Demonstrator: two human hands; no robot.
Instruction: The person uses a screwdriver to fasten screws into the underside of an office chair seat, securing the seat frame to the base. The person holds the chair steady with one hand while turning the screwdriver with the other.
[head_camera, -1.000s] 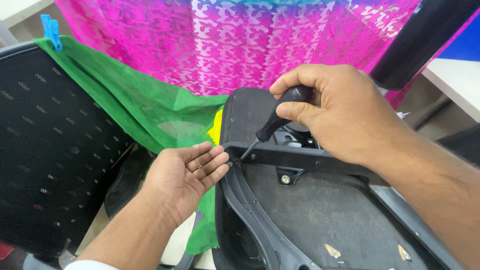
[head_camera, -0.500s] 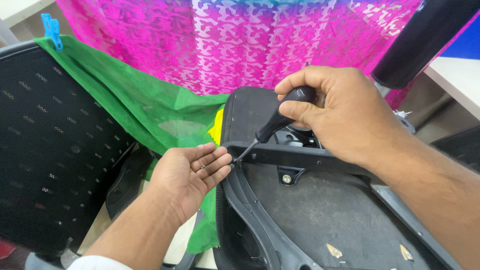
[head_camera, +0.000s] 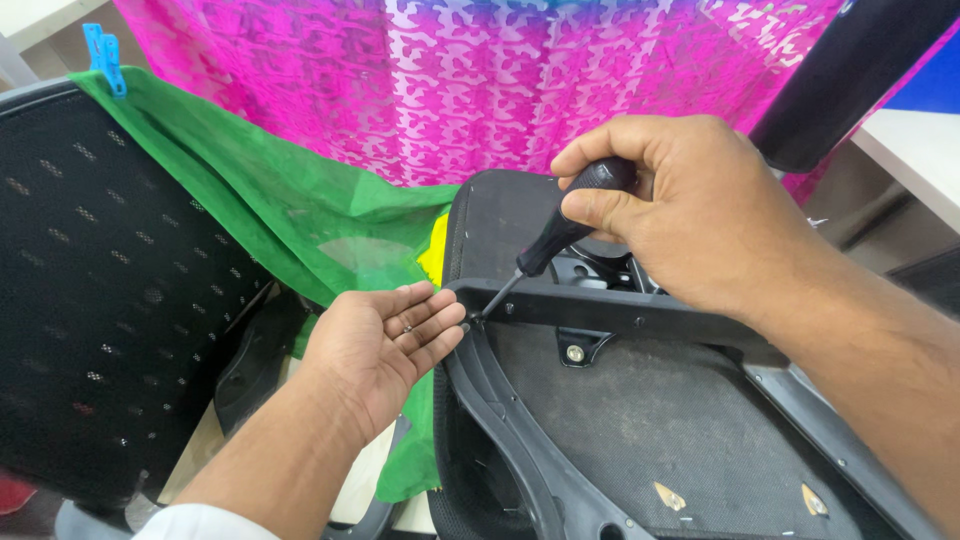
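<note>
My right hand (head_camera: 690, 215) grips the black handle of a screwdriver (head_camera: 560, 235), whose thin shaft slants down to the left end of a black metal bracket (head_camera: 640, 315) on an upturned black chair seat (head_camera: 650, 420). My left hand (head_camera: 385, 345) lies palm up just left of the tip, fingers together and touching the seat's rim beside the screw spot. A small screw rests on the palm near the fingers.
A black mesh chair back (head_camera: 110, 280) stands at the left. Green cloth (head_camera: 270, 210) held by a blue clip (head_camera: 100, 50) drapes beside it, with pink patterned cloth (head_camera: 480, 80) behind. A black padded part (head_camera: 850, 75) and a white tabletop (head_camera: 915, 150) sit at the upper right.
My right hand and the screwdriver shifted slightly, the handle turning a little in my grip. My left hand stayed under the tip.
</note>
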